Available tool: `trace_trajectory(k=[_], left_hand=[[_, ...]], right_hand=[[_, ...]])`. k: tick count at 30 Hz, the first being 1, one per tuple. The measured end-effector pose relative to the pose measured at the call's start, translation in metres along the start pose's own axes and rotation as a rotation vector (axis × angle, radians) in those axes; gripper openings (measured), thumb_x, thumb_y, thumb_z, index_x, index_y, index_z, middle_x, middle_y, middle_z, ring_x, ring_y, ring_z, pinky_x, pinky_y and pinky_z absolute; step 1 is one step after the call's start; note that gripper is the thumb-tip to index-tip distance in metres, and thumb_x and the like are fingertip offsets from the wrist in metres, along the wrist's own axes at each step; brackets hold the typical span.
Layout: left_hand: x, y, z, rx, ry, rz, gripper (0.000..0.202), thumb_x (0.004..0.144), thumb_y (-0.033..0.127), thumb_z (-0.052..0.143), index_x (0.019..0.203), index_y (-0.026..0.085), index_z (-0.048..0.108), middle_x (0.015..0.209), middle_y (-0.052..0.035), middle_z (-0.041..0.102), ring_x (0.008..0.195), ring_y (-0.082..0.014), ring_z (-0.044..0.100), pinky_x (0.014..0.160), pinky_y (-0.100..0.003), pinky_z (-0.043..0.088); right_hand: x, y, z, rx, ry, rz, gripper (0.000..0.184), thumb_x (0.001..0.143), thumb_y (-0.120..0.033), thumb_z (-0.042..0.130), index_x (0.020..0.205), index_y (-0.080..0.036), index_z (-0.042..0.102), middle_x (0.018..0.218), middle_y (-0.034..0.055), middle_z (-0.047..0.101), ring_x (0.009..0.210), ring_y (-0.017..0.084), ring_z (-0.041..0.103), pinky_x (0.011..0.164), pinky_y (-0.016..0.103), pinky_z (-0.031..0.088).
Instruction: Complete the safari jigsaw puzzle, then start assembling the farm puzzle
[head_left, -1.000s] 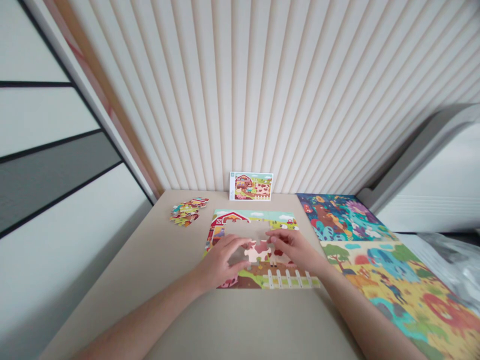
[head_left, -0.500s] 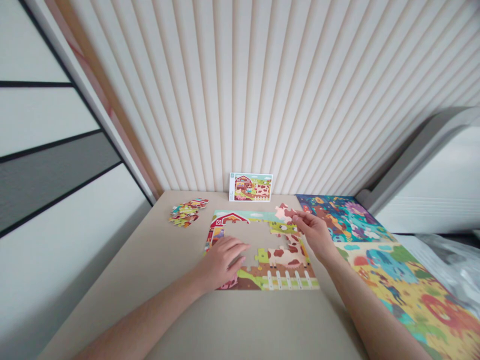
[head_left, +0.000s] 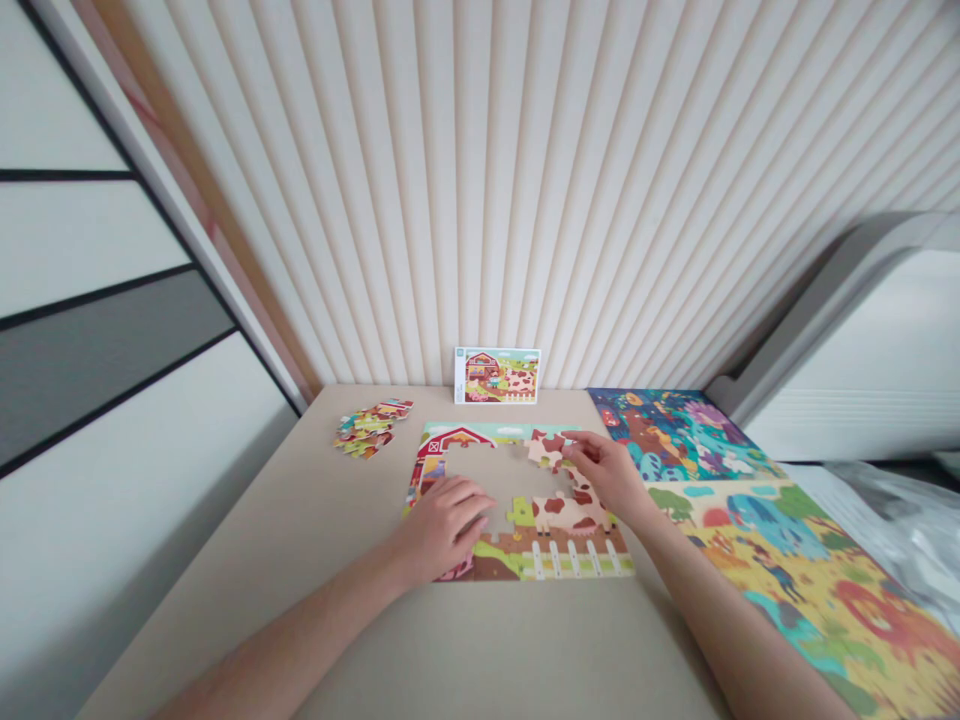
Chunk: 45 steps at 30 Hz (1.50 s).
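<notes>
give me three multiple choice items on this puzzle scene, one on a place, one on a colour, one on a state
1. Where does the reference card stand?
A. against the ribbed wall
B. on the loose pieces
C. under the left hand

2. What colour is the barn in the farm puzzle?
A. blue
B. red
C. black

3. What is the right hand doing?
A. lying flat and empty
B. pinching a cow-patterned piece
C. lifting the card

Answers: 1 A, the card leans on the wall at the table's far edge. 2 B, red roof and walls at the upper left. 3 B, fingertips grip the piece over the upper right of the puzzle, while the left hand lies flat.
</notes>
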<state>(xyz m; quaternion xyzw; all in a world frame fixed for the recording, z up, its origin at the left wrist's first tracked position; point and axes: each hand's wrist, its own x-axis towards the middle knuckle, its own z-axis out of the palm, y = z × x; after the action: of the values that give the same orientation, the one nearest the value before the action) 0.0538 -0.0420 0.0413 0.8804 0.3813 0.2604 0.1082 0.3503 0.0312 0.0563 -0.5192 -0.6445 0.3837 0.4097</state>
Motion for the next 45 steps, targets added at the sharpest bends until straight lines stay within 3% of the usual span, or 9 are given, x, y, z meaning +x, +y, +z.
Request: trace_trajectory(k=[7, 13, 19, 23, 26, 31, 35, 41, 45], left_hand=[[0.0, 0.001, 0.0, -0.005, -0.009, 0.02, 0.021, 0.095, 0.017, 0.053, 0.11, 0.023, 0.066, 0.105, -0.0062, 0.067, 0.102, -0.0226, 0.059, 0.096, -0.04, 0.045], [-0.001, 0.0, 0.001, -0.006, -0.027, 0.008, 0.021, 0.096, 0.018, 0.052, 0.112, 0.022, 0.065, 0.107, -0.0065, 0.066, 0.104, -0.0229, 0.058, 0.099, -0.042, 0.044], [0.0, 0.0, 0.001, 0.006, -0.015, 0.018, 0.021, 0.095, 0.018, 0.053, 0.111, 0.023, 0.066, 0.105, -0.0067, 0.067, 0.102, -0.023, 0.059, 0.096, -0.041, 0.046], [0.0, 0.002, -0.001, 0.016, -0.018, 0.017, 0.022, 0.096, 0.019, 0.053, 0.113, 0.022, 0.066, 0.107, -0.0075, 0.067, 0.102, -0.0232, 0.059, 0.096, -0.041, 0.046], [0.001, 0.003, -0.003, 0.008, -0.013, 0.049, 0.027, 0.096, 0.023, 0.053, 0.122, 0.024, 0.064, 0.114, -0.0084, 0.067, 0.108, -0.024, 0.06, 0.099, -0.042, 0.046], [0.007, 0.006, -0.006, 0.024, -0.055, 0.104, 0.037, 0.098, 0.027, 0.052, 0.134, 0.025, 0.057, 0.127, -0.0092, 0.064, 0.119, -0.0253, 0.058, 0.104, -0.044, 0.044], [0.014, 0.009, -0.004, 0.064, -0.071, 0.07, 0.04, 0.098, 0.031, 0.053, 0.138, 0.024, 0.055, 0.132, -0.0103, 0.061, 0.123, -0.0273, 0.055, 0.106, -0.047, 0.042], [0.021, 0.009, 0.001, 0.097, -0.116, 0.052, 0.043, 0.099, 0.034, 0.051, 0.141, 0.025, 0.051, 0.143, -0.0102, 0.054, 0.13, -0.0281, 0.05, 0.109, -0.049, 0.04], [0.025, 0.002, 0.004, 0.093, -0.117, 0.089, 0.038, 0.1, 0.029, 0.047, 0.136, 0.025, 0.055, 0.138, -0.0095, 0.058, 0.13, -0.0262, 0.051, 0.111, -0.048, 0.038]], right_hand=[[-0.001, 0.004, 0.002, -0.099, -0.055, 0.036, 0.05, 0.086, -0.052, 0.063, 0.118, -0.014, 0.07, 0.072, 0.0028, 0.071, 0.054, 0.013, 0.052, 0.049, 0.023, 0.037], [-0.006, -0.01, 0.008, -0.094, -0.115, 0.016, 0.047, 0.087, -0.051, 0.061, 0.113, -0.013, 0.073, 0.069, 0.0025, 0.07, 0.047, 0.009, 0.041, 0.043, 0.023, 0.03], [-0.011, -0.014, 0.012, -0.137, -0.184, -0.026, 0.041, 0.089, -0.049, 0.059, 0.113, -0.019, 0.075, 0.077, 0.0034, 0.073, 0.052, 0.013, 0.055, 0.046, 0.024, 0.04], [-0.001, -0.005, -0.007, -0.257, 0.039, -0.103, 0.038, 0.09, -0.046, 0.055, 0.108, -0.02, 0.076, 0.096, 0.0085, 0.076, 0.072, 0.019, 0.065, 0.065, 0.03, 0.05], [0.008, 0.004, -0.022, -0.296, 0.133, -0.072, 0.039, 0.09, -0.047, 0.055, 0.105, -0.017, 0.076, 0.089, 0.0088, 0.076, 0.071, 0.021, 0.065, 0.067, 0.032, 0.05], [0.006, 0.006, -0.018, -0.383, 0.012, -0.101, 0.034, 0.089, -0.043, 0.056, 0.102, -0.019, 0.077, 0.086, 0.0072, 0.076, 0.071, 0.021, 0.065, 0.07, 0.032, 0.05], [0.001, 0.003, -0.008, -0.487, -0.104, -0.209, 0.026, 0.088, -0.034, 0.058, 0.1, -0.024, 0.078, 0.094, 0.0075, 0.076, 0.086, 0.023, 0.068, 0.08, 0.033, 0.05], [0.004, 0.016, -0.011, -0.595, -0.124, -0.19, 0.027, 0.089, -0.027, 0.054, 0.103, -0.023, 0.077, 0.098, 0.008, 0.076, 0.089, 0.024, 0.068, 0.08, 0.033, 0.049], [0.005, 0.021, -0.014, -0.604, -0.127, -0.154, 0.026, 0.089, -0.025, 0.055, 0.103, -0.022, 0.077, 0.097, 0.0078, 0.076, 0.085, 0.023, 0.068, 0.076, 0.032, 0.049]])
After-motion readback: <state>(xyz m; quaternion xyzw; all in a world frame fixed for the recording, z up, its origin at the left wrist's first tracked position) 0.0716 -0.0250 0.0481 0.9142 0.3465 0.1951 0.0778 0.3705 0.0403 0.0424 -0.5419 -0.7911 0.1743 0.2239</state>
